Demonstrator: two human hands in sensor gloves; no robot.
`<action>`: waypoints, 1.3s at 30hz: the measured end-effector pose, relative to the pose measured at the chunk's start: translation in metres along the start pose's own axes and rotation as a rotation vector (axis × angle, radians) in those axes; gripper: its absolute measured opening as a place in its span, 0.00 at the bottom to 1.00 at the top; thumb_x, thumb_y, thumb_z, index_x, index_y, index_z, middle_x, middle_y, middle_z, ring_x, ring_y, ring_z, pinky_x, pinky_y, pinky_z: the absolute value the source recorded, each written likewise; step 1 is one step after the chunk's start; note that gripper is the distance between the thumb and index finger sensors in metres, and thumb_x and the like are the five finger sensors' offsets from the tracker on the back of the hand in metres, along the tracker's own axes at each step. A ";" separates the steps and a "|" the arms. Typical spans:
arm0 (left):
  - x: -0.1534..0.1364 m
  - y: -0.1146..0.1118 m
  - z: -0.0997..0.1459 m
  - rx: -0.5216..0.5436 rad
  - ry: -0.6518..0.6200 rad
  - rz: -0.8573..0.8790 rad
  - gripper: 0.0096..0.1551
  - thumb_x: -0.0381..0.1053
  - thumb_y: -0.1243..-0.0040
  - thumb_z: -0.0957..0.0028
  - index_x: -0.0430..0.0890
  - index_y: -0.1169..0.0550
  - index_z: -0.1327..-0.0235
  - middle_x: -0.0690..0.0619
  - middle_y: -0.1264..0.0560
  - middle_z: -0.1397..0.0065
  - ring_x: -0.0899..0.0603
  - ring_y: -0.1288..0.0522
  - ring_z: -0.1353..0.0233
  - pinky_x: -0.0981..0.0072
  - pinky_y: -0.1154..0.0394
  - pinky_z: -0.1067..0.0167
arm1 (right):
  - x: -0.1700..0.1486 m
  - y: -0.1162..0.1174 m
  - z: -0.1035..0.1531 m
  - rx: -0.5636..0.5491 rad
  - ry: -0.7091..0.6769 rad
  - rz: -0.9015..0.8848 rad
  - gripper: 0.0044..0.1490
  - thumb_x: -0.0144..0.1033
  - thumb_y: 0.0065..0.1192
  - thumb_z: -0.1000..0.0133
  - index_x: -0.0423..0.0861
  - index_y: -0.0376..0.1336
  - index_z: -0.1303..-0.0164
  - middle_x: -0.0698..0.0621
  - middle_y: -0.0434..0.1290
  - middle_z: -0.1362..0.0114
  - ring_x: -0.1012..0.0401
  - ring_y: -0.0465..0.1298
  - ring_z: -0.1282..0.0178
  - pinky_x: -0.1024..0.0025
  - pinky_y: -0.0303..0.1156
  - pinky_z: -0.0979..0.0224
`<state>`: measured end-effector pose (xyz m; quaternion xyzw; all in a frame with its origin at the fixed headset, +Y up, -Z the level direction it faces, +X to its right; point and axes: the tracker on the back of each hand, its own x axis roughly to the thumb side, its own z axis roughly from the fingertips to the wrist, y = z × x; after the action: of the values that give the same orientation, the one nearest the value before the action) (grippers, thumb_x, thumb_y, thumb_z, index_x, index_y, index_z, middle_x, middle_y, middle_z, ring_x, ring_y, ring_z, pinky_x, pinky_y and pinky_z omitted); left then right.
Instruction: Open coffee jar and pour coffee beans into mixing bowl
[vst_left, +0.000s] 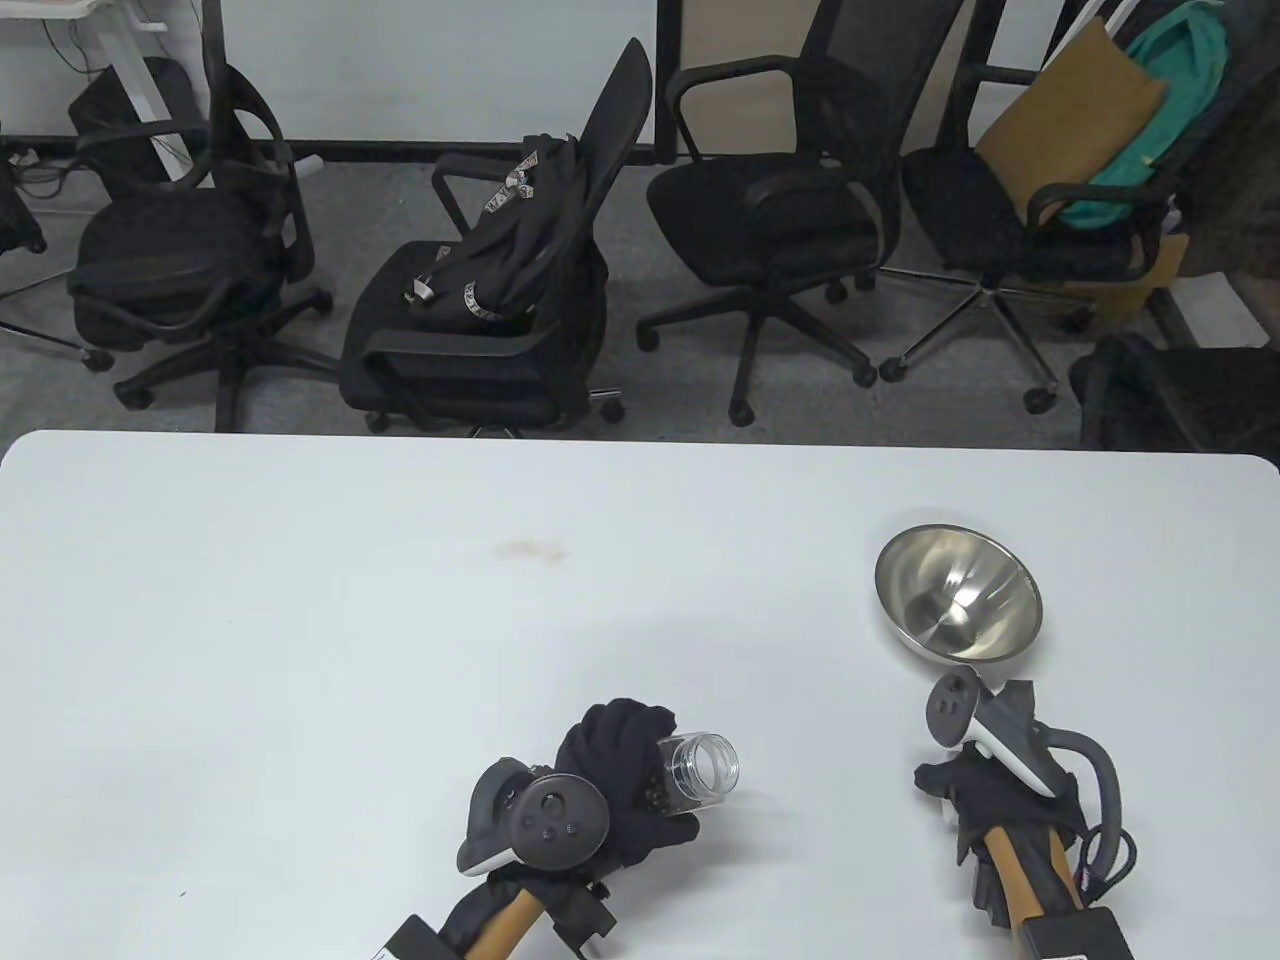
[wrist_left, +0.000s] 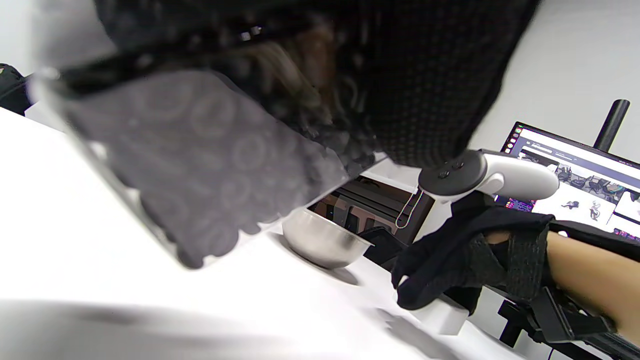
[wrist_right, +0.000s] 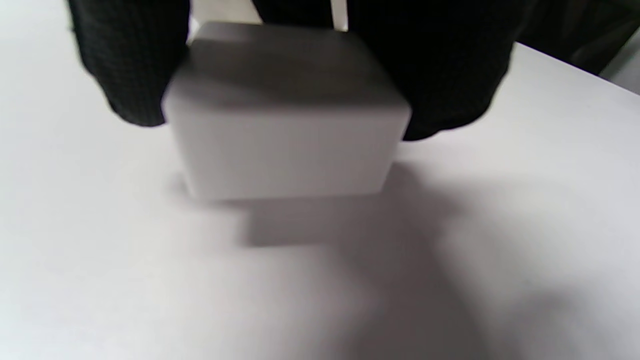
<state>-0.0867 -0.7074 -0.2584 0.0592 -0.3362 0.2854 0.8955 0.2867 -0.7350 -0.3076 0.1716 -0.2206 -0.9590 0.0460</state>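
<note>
My left hand (vst_left: 625, 790) grips a clear coffee jar (vst_left: 700, 768) near the table's front edge. The jar lies tilted, with its open mouth pointing right and dark beans in its lower part. It fills the left wrist view (wrist_left: 200, 165), blurred. A steel mixing bowl (vst_left: 985, 580) stands empty at the right and also shows in the left wrist view (wrist_left: 322, 242). My right hand (vst_left: 985, 790) is just in front of the bowl. It holds a white block-shaped lid (wrist_right: 290, 130) down at the table, fingers on both sides. The lid also shows in the left wrist view (wrist_left: 440, 317).
The white table (vst_left: 400, 620) has a faint brown stain (vst_left: 525, 549) near its middle. Several black office chairs (vst_left: 500, 300) stand beyond the far edge. A monitor (wrist_left: 575, 180) shows behind my right hand in the left wrist view.
</note>
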 end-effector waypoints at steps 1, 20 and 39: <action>0.000 0.000 0.000 -0.001 0.001 0.000 0.58 0.60 0.18 0.55 0.34 0.35 0.22 0.33 0.36 0.26 0.31 0.33 0.29 0.34 0.32 0.29 | -0.003 0.002 -0.003 0.015 0.006 -0.005 0.51 0.58 0.68 0.40 0.35 0.57 0.18 0.23 0.62 0.26 0.38 0.74 0.37 0.51 0.76 0.36; -0.004 0.003 0.001 0.003 0.015 -0.008 0.58 0.60 0.18 0.55 0.34 0.35 0.22 0.33 0.36 0.26 0.31 0.33 0.29 0.34 0.32 0.29 | -0.024 0.009 -0.017 0.063 0.045 -0.052 0.62 0.62 0.64 0.42 0.31 0.49 0.13 0.22 0.56 0.20 0.33 0.67 0.29 0.40 0.69 0.29; -0.008 0.003 -0.001 -0.001 0.023 0.011 0.58 0.60 0.18 0.55 0.34 0.35 0.22 0.33 0.36 0.26 0.31 0.33 0.29 0.34 0.32 0.29 | -0.060 -0.066 -0.049 -0.192 0.035 -0.475 0.56 0.51 0.62 0.35 0.20 0.48 0.19 0.23 0.63 0.26 0.40 0.75 0.35 0.50 0.75 0.34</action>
<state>-0.0931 -0.7085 -0.2647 0.0535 -0.3266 0.2908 0.8977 0.3589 -0.6856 -0.3593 0.2298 -0.0811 -0.9565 -0.1605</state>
